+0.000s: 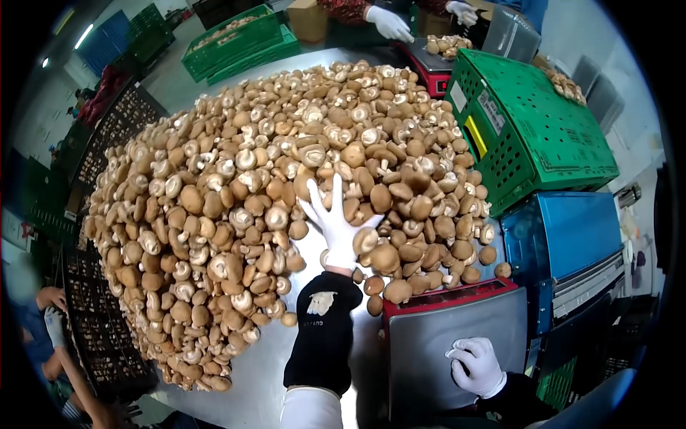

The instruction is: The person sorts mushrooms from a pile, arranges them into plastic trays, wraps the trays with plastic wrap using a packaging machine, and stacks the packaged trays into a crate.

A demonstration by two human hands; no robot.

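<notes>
A big heap of brown-capped shiitake mushrooms (214,204) with pale stems covers much of the metal table (268,361). My left hand (337,225), in a white glove, reaches into the heap with fingers spread, touching mushrooms at a gap where bare metal shows. My right hand (477,366), also gloved in white, is above the grey plate of a red-framed scale (436,361) close to me. Its fingers are curled in toward the thumb; whatever they may hold cannot be made out. A few mushrooms lie against the scale's far edge.
A green crate (529,136) stands at the right, with a blue bin (572,232) nearer me. Across the table, a co-worker's gloved hand (389,23) is beside another scale (432,71) bearing mushrooms. Dark crates (100,322) line the left edge, near another person's hands (53,314).
</notes>
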